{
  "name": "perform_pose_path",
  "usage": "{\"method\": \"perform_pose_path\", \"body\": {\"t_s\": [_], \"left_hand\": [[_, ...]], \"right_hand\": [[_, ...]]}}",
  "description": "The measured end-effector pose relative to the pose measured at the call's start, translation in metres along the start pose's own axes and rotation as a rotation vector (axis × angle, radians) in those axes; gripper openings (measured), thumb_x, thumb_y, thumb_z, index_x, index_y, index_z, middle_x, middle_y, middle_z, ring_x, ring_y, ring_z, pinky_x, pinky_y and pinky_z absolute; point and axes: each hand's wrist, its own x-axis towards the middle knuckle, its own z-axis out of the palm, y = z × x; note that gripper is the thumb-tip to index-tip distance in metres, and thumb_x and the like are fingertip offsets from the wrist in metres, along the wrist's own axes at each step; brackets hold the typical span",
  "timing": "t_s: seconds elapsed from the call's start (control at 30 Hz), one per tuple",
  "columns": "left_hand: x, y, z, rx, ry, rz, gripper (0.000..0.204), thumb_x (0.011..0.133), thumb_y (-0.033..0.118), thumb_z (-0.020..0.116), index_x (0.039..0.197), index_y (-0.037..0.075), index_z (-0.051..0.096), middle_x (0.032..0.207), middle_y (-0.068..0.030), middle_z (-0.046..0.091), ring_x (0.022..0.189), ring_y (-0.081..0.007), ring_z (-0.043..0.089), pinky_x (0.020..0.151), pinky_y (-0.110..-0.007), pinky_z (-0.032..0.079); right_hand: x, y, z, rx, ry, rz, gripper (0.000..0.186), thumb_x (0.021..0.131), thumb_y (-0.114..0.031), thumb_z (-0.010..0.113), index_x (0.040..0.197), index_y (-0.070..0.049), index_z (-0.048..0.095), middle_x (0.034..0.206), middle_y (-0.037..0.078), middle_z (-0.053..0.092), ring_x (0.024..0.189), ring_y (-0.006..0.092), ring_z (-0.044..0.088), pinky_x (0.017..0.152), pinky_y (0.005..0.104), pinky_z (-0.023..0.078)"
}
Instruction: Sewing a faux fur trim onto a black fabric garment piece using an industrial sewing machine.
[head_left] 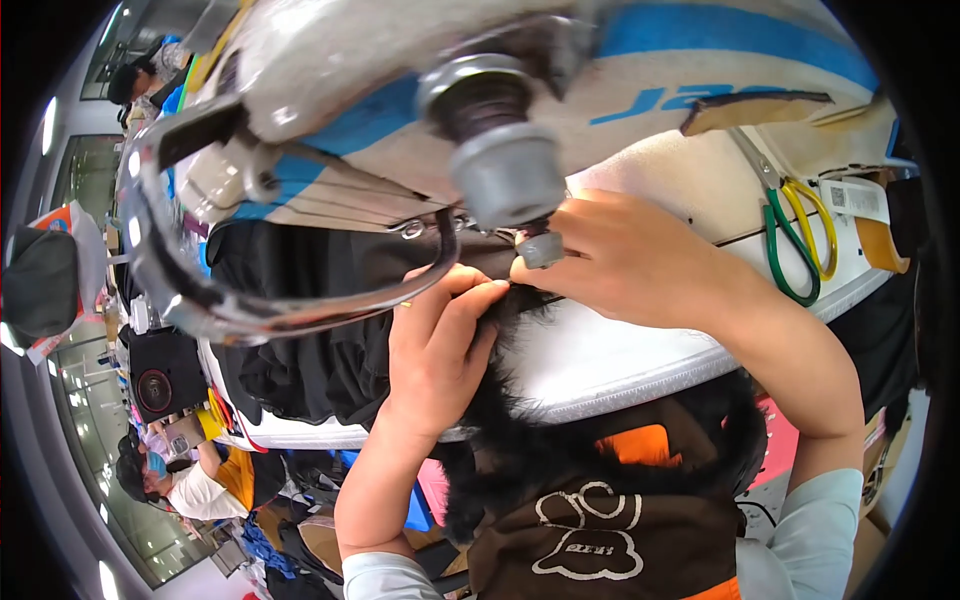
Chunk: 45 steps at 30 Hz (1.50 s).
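Below the head of a white and blue sewing machine (400, 110), my two hands work close together at black furry fabric (500, 385). My left hand (440, 335) is closed, thumb and fingers pinching the fabric's edge. To its right, my right hand (635, 250) is also closed on the fabric, its fingers bent beside the machine's grey knob (510, 175). The knob partly hides those fingertips, and the needle area cannot be made out. The fur runs from my hands over the table edge to my lap. Smooth black fabric (310, 340) lies bunched left of my left hand.
A curved metal bar (300, 318) juts out in front of the machine. Scissors (775, 215) with green and yellow handles lie on the white tabletop (600, 365) at right, near an orange tape roll (885, 245). Another person (200, 480) sits at far left.
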Motion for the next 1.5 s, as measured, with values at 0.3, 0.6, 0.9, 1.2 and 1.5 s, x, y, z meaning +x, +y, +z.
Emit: {"method": "perform_pose_path", "body": {"t_s": [0.3,0.6,0.9,1.2,1.5], "left_hand": [[0.01,0.005,-0.006,0.214,-0.031,0.207,0.036,0.064,-0.001,0.072,0.1,-0.003,0.07,0.1,-0.0106,0.065,0.095,-0.0306,0.063,0.083,-0.041,0.052],[0.012,0.009,-0.012,0.28,-0.021,0.309,0.034,0.069,0.007,0.069,0.101,-0.006,0.069,0.102,-0.0124,0.064,0.095,-0.0299,0.063,0.081,-0.041,0.053],[0.01,0.003,-0.006,0.228,-0.006,0.283,0.034,0.072,0.006,0.069,0.104,-0.005,0.067,0.103,-0.0127,0.063,0.096,-0.0301,0.063,0.081,-0.04,0.053],[0.008,0.001,-0.009,0.143,-0.029,0.166,0.032,0.071,0.003,0.069,0.102,0.0,0.067,0.102,-0.0097,0.064,0.095,-0.0286,0.063,0.086,-0.039,0.05],[0.008,0.004,-0.017,-0.029,-0.093,0.071,0.034,0.07,-0.001,0.073,0.104,0.001,0.068,0.109,-0.0079,0.066,0.101,-0.0294,0.062,0.089,-0.04,0.051]], "right_hand": [[0.002,-0.02,-0.004,-0.134,-0.09,0.099,0.027,0.082,-0.012,0.068,0.109,-0.014,0.068,0.11,0.0,0.068,0.08,0.0245,0.061,0.073,0.0381,0.048],[0.002,-0.026,-0.006,-0.167,-0.085,0.015,0.033,0.079,-0.011,0.067,0.111,-0.008,0.07,0.113,0.002,0.067,0.096,0.0254,0.066,0.077,0.0385,0.054],[-0.004,-0.022,0.001,0.195,-0.014,0.336,0.025,0.083,-0.01,0.079,0.106,-0.011,0.071,0.106,0.003,0.072,0.099,0.0283,0.067,0.091,0.043,0.05],[0.01,-0.029,-0.004,-0.204,-0.075,0.024,0.026,0.078,-0.012,0.069,0.103,-0.007,0.068,0.105,0.004,0.067,0.093,0.0246,0.066,0.069,0.037,0.053],[0.007,-0.04,-0.003,-0.339,-0.102,-0.074,0.034,0.076,-0.013,0.066,0.107,0.001,0.067,0.103,0.007,0.062,0.089,0.0213,0.063,0.063,0.0313,0.051]]}}
